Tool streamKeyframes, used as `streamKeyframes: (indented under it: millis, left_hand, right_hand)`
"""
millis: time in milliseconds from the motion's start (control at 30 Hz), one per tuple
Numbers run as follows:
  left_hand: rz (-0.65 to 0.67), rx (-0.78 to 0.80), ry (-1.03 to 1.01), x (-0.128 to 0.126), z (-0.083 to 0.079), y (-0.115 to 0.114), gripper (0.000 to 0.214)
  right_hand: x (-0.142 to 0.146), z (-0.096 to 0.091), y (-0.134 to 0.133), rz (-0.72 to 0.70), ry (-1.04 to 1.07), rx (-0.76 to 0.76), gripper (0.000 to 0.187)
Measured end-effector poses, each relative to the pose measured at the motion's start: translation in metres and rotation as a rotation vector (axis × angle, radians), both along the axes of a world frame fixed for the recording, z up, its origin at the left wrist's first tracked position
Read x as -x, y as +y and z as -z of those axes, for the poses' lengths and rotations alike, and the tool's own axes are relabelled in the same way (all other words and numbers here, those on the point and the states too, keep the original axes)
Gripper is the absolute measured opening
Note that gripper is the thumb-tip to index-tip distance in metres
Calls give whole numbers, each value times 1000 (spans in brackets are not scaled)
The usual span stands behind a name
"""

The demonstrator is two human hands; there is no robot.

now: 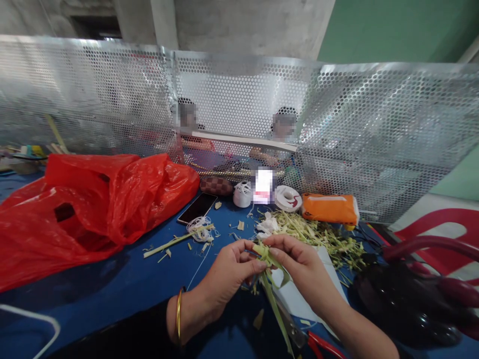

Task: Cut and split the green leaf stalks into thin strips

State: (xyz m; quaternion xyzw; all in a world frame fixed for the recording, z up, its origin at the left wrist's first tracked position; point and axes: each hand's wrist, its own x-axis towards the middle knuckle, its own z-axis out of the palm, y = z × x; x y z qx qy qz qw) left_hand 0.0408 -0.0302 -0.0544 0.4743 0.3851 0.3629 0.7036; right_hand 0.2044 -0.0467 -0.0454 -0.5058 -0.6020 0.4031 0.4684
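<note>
Between my two hands is a pale green plant strip (275,304), folded or knotted at its upper end, with a long tail hanging toward me. My left hand (234,271) pinches the folded part from the left, thumb against fingers. From the right, my right hand (299,262) grips the same part between thumb and fingertips. Under the hands lie a white sheet (331,271) and red-handled scissors (324,344), partly covered by the strip and my right arm. Just beyond them spreads a pile of green plant scraps (318,232).
A red plastic bag (149,194) covers the left side. A dark phone (197,207), tangled white string (200,229), a white spool (288,198) and an orange packet (330,208) lie ahead. A black pot-like object (404,304) stands right. Behind a perforated metal screen (239,94) sit two people.
</note>
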Motion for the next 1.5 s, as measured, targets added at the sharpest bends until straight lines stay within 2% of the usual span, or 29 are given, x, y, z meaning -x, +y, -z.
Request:
streamKeyframes:
  millis: [100,200,400,733,833,933,1033,1133,1367,1500]
  left_hand:
    - [1,4,32,-1,-2,-2,25]
    - [8,24,64,-1,-3,-3,22]
    - [156,32,137,-1,1,-5,19]
    - [194,-8,200,-3,1,-5,13]
    - [248,-22,215,-3,3,-7,12]
    - [313,-11,217,-3,5,-10,13]
    - [355,29,215,-3,6,-11,17]
    - [349,43,201,-3,7,-9,21]
    - [358,9,176,-2,11,-5,24]
    - [398,12,186,0,7,-7,22]
  right_hand:
    - [1,-3,0,-2,-97,-43,21]
    - [2,-3,-1,-25,-124,0,21]
    - [3,-4,-2,-27,-92,30,17]
    - [5,2,-1,-5,-26,76,22]
    - [5,1,-1,-3,48,124,23]
    - [3,-1,0,71,167,137,22]
    - [1,-1,1,144,295,89,24]
    - [-1,-1,2,159,368,39,25]
    - [-2,1,0,155,425,-50,20]
    - [0,2,-1,135,399,-93,14]
